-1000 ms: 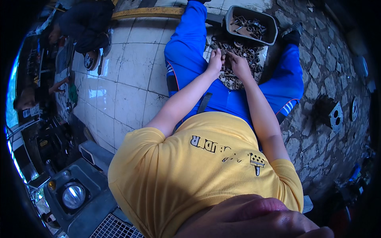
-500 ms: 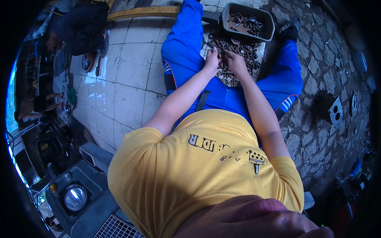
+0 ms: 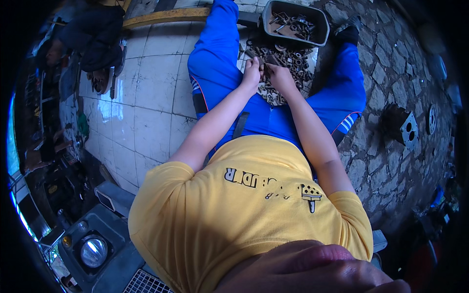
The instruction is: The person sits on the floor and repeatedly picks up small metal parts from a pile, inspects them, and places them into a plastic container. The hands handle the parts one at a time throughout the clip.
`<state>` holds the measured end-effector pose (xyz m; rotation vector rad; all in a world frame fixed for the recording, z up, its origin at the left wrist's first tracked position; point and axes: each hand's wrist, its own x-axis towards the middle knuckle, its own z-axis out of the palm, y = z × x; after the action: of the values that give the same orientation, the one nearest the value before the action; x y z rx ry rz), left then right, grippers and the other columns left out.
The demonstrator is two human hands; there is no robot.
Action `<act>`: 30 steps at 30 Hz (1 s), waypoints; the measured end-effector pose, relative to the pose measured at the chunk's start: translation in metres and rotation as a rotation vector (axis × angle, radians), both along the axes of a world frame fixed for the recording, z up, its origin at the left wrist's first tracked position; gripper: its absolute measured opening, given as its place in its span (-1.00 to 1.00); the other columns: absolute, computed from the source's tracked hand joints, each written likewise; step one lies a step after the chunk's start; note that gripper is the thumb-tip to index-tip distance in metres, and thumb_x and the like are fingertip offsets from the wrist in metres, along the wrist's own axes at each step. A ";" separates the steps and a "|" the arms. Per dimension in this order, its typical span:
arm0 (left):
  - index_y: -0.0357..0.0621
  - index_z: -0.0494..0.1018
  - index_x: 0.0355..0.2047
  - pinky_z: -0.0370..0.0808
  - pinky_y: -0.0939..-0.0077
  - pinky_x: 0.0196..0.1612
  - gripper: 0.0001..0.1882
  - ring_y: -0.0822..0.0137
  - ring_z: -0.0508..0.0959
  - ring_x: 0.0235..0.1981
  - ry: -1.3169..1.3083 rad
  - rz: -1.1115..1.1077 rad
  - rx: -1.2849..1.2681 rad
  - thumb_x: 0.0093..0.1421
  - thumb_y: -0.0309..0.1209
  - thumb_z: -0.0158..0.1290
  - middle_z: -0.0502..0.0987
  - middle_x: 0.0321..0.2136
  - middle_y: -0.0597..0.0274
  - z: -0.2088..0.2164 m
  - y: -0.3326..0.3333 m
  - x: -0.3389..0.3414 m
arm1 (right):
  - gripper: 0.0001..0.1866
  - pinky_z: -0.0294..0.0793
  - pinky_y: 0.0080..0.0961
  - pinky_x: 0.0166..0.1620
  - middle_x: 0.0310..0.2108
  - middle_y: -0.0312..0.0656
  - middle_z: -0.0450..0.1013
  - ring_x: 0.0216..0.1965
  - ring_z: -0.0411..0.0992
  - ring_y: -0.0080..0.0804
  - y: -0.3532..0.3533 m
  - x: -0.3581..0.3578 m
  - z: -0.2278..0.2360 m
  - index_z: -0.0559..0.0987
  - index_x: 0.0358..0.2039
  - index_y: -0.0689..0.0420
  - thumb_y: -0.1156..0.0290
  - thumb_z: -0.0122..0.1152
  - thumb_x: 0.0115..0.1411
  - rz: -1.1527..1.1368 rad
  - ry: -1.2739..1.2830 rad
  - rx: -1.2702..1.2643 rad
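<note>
My left hand (image 3: 251, 74) and my right hand (image 3: 280, 78) are close together between my spread legs. The fingers of both are closed around small dark, brownish metal pieces; these are too small and too covered by the fingers to name. Just beyond and to the right of my hands, a spread pile of rusty nuts, washers and bolts (image 3: 299, 64) lies on a light sheet or tile. Behind the pile stands a dark grey plastic bin (image 3: 326, 30), with bolts and other loose metal parts inside.
White floor tiles (image 3: 151, 80) lie to the left, rough stone paving (image 3: 376, 63) to the right. An engine cylinder block (image 3: 408, 131) and a round metal disc (image 3: 432, 119) rest at the right. A yellow beam (image 3: 166, 17) crosses the far left. Another person (image 3: 93, 41) crouches there. A vehicle headlight (image 3: 93, 251) is near left.
The whole view has shifted, so the scene sits a little further left. Both hands stay together over the near edge of the pile, with fingers still closed and only slightly moved.
</note>
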<state>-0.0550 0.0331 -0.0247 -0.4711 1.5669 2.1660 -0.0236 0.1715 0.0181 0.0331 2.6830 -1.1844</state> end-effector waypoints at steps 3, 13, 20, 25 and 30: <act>0.02 0.27 -0.14 0.31 0.59 -0.49 -0.71 0.58 0.34 -0.56 0.038 0.044 -0.066 0.54 -0.06 -0.21 0.41 -0.46 0.42 -0.003 0.007 -0.001 | -0.58 0.54 -0.10 0.00 -0.15 0.19 0.58 -0.11 0.58 0.12 0.002 0.000 -0.009 0.61 0.05 0.24 0.60 0.05 0.16 -0.203 0.313 -0.108; 0.03 0.27 -0.16 0.30 0.60 -0.51 -0.72 0.57 0.33 -0.59 0.045 0.079 -0.093 0.54 -0.06 -0.21 0.40 -0.48 0.42 -0.006 0.010 -0.001 | -0.58 0.55 -0.10 -0.02 -0.16 0.19 0.58 -0.12 0.57 0.15 0.001 0.000 -0.013 0.61 0.10 0.14 0.53 0.10 0.22 -0.100 0.305 -0.126; 0.01 0.28 -0.16 0.32 0.61 -0.45 -0.72 0.58 0.35 -0.55 0.045 0.024 -0.078 0.54 -0.08 -0.19 0.42 -0.45 0.40 -0.006 0.007 0.000 | -0.64 0.56 -0.21 -0.05 -0.20 0.17 0.60 -0.16 0.62 0.06 0.011 -0.007 -0.022 0.60 0.10 0.14 0.47 0.10 0.30 -0.194 0.040 -0.072; -0.07 0.30 -0.07 0.41 0.51 -0.34 -0.73 0.49 0.43 -0.42 0.041 0.029 -0.123 0.55 -0.14 -0.21 0.46 -0.33 0.32 -0.019 0.006 -0.001 | -0.57 0.54 -0.20 0.03 -0.14 0.21 0.57 -0.06 0.58 0.09 -0.002 0.006 -0.016 0.57 0.15 0.11 0.49 0.09 0.26 -0.123 0.140 -0.248; -0.13 0.28 0.04 0.50 0.45 -0.18 -0.73 0.45 0.54 -0.21 0.140 -0.086 -0.251 0.55 -0.21 -0.22 0.51 -0.18 0.22 -0.019 0.008 -0.001 | -0.55 0.54 -0.22 0.03 -0.10 0.20 0.57 -0.05 0.59 0.06 -0.004 -0.002 -0.005 0.55 0.19 0.07 0.46 0.09 0.28 -0.216 0.023 -0.296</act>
<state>-0.0561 0.0410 -0.0439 -0.3255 1.9114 1.9846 -0.0257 0.1670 0.0134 0.2700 2.5435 -1.6440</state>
